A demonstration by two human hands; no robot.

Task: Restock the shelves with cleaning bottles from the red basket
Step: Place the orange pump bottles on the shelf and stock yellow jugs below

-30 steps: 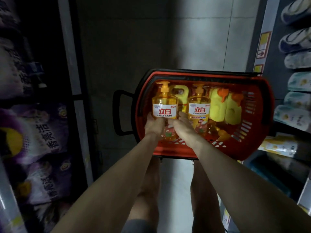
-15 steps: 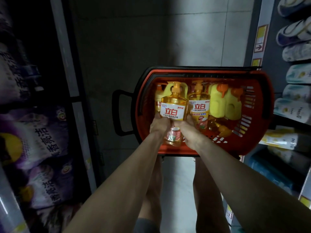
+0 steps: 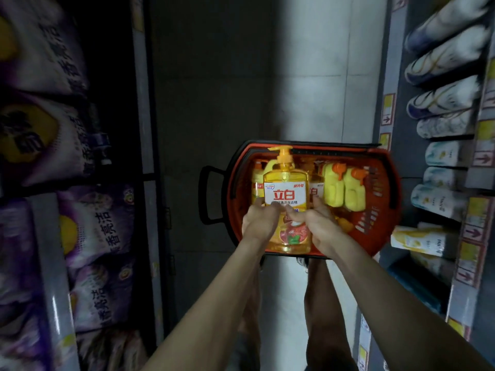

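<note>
Bottle [image 3: 285,194], translucent amber plastic, gripped by left hand [image 3: 261,222], right hand [image 3: 318,226].

1 wide-angle view, from the person's head: it faces forward and steeply down, close above the basket [image 3: 385,210], with floor [image 3: 308,76] beyond and a left shelf [image 3: 140,103] and right shelf [image 3: 396,62] at the edges.

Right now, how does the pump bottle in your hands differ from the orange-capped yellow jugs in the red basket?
The pump bottle is see-through amber with a white-and-red label; the orange-capped jugs are opaque yellow, no label showing. The left hand and right hand grip the pump bottle; the jugs stand untouched in the red basket. Both are upright.
</note>
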